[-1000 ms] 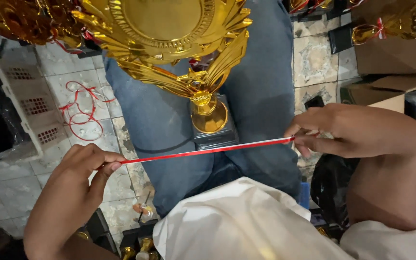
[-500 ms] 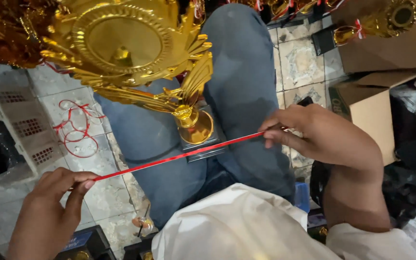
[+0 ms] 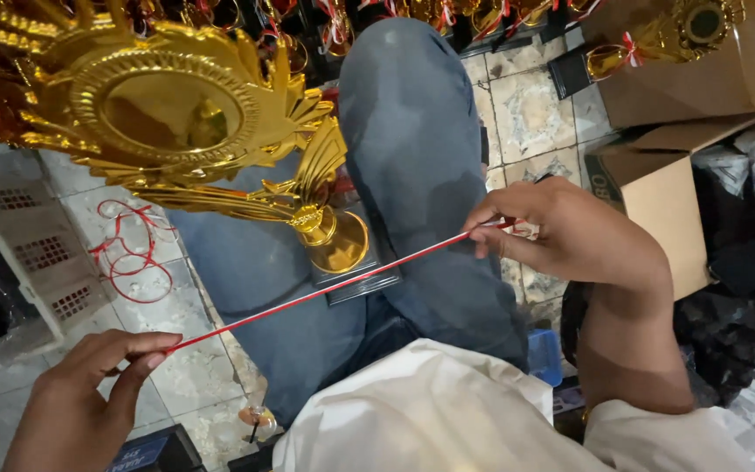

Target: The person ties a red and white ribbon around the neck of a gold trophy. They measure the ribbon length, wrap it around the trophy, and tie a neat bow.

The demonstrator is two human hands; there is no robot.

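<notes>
Stretching a red ribbon (image 3: 334, 287) taut, pinched in left hand (image 3: 89, 398) and right hand (image 3: 561, 236), just in front of the gold trophy (image 3: 220, 149) propped between the knees. Probably needs looping round the stem, keeping tension.

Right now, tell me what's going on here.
A seated person stretches a thin red ribbon taut between both hands: the left hand pinches one end low over the tiled floor, the right hand pinches the other end above the knee. A large gold trophy stands between the person's legs, just behind the ribbon. More red ribbon lies coiled on the floor beside a white basket, and cardboard boxes sit to the right.
</notes>
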